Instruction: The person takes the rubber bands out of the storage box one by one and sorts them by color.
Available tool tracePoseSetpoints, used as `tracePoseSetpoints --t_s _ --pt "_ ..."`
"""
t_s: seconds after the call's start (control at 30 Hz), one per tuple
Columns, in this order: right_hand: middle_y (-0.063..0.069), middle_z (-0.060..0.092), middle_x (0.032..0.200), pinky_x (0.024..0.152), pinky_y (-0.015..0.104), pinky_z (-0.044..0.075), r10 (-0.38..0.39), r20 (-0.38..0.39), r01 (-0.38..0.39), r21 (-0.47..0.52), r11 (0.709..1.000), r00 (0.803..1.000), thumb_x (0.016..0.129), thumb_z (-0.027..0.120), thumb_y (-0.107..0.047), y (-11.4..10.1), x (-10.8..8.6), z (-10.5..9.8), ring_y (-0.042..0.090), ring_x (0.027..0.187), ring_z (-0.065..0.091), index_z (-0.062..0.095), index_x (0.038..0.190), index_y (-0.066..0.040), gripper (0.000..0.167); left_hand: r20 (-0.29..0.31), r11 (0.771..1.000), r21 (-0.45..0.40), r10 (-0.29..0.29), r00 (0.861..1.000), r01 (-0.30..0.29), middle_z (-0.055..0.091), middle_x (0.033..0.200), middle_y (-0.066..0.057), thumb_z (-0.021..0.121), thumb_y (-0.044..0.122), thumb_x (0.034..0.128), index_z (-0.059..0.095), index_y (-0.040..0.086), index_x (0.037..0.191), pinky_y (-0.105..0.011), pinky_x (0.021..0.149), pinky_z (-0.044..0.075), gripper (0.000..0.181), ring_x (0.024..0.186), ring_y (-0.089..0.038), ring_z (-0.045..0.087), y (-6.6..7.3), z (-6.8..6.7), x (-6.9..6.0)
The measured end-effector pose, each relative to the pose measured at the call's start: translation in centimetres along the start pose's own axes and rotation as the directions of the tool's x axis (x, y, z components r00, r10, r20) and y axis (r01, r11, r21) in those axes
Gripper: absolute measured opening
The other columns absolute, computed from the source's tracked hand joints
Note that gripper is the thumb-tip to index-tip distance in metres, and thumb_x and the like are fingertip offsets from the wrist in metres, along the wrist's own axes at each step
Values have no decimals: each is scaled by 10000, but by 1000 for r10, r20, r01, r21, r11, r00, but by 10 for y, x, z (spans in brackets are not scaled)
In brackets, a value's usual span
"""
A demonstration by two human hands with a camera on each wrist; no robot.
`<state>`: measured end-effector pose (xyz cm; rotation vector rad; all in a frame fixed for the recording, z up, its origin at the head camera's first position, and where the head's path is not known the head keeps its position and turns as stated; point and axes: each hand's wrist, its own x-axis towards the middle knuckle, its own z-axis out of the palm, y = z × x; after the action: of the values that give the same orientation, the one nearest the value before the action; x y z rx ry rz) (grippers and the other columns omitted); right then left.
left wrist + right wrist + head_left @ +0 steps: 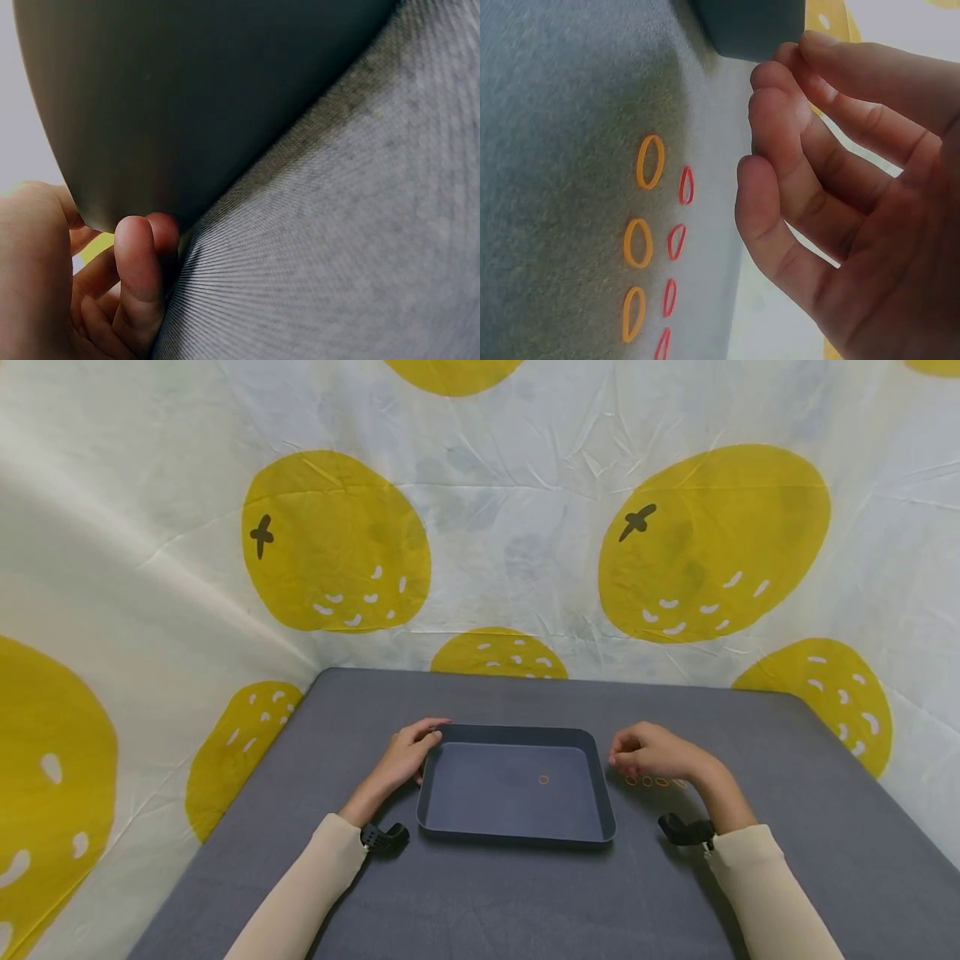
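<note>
A dark grey rectangular tray [517,841] lies on the table. My left hand [405,752] holds its far left corner, thumb at the rim and other fingers against the outer wall [172,112]. Inside the tray, right of its middle, is one orange rubber band [543,780]. My right hand [656,752] hovers just right of the tray, its fingers loosely bent with nothing visible between them. Below it on the table lies a row of orange rubber bands [640,174]. Beside them runs a row of smaller red rubber bands [681,185], which the right hand hides in the head view.
A grey cloth covers the table [510,902]. White fabric with yellow fruit prints [517,527] hangs behind the table and along its left side. Each wrist wears a black strap device [386,840].
</note>
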<state>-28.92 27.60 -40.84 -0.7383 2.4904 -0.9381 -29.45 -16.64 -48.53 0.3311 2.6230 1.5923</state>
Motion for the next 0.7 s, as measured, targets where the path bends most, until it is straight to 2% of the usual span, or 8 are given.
tracePoseSetpoints --t_s 0.07,0.13,0.23,0.3,0.37,0.47,0.53,0.7 --pt "83 647 723 556 398 549 1 -2 -1 -8 1000 1000 1012 641 -131 -1 1 1 247 642 623 722 957 8 170 -1 1000 1 -1 1000 1 524 611 -75 511 309 1098 609 262 1455 -429 420 544 374 371 -185 487 0 0 0" --pt "73 633 712 536 406 544 3 -2 -3 -12 1000 1000 1009 646 -135 -3 3 3 253 630 621 722 955 -2 162 -3 1000 1 -3 1000 3 519 607 -69 511 310 1098 609 266 1455 -428 420 543 372 368 -189 487 0 1 0" --pt "67 617 696 525 390 533 -6 0 6 -35 999 1000 1007 652 -143 -8 4 3 223 611 607 720 940 -16 159 -8 1000 3 -7 1000 7 582 725 -133 513 318 1097 611 281 1451 -427 423 543 369 367 -189 488 1 1 -1" --pt "57 619 690 535 349 518 -21 -9 20 -72 997 1000 1007 651 -139 -13 3 2 181 604 591 724 924 -38 149 -12 1000 -1 -9 1000 9 653 882 -154 519 319 1094 614 287 1448 -432 425 544 367 369 -195 491 1 2 -1" --pt "38 617 682 564 309 491 -43 -23 41 -107 993 999 1005 652 -139 -18 3 1 138 602 564 726 907 -55 149 -13 1000 1 -8 1000 8 651 889 -196 518 323 1094 616 292 1445 -435 424 544 366 368 -196 487 2 2 -1" --pt "14 601 683 589 284 461 -57 -33 52 -120 991 998 1008 651 -144 -26 3 -1 107 606 532 725 896 -76 150 -11 1000 -1 -6 1000 6 620 747 -152 519 321 1094 611 276 1453 -435 417 540 374 365 -207 482 1 2 0" --pt "18 605 700 598 288 460 -57 -31 54 -110 992 998 1012 654 -158 -31 5 -1 111 623 529 727 910 -78 149 -7 1000 7 -3 1000 3 509 603 -126 509 322 1097 605 266 1460 -433 413 537 379 361 -207 477 0 2 0" --pt "87 651 749 629 300 490 -75 -17 73 -100 992 997 1010 664 -157 -44 18 3 204 674 584 733 938 -115 108 -5 1000 14 -1 1000 2 485 587 -43 503 319 1100 600 262 1466 -434 416 539 383 361 -203 480 -1 1 -1"
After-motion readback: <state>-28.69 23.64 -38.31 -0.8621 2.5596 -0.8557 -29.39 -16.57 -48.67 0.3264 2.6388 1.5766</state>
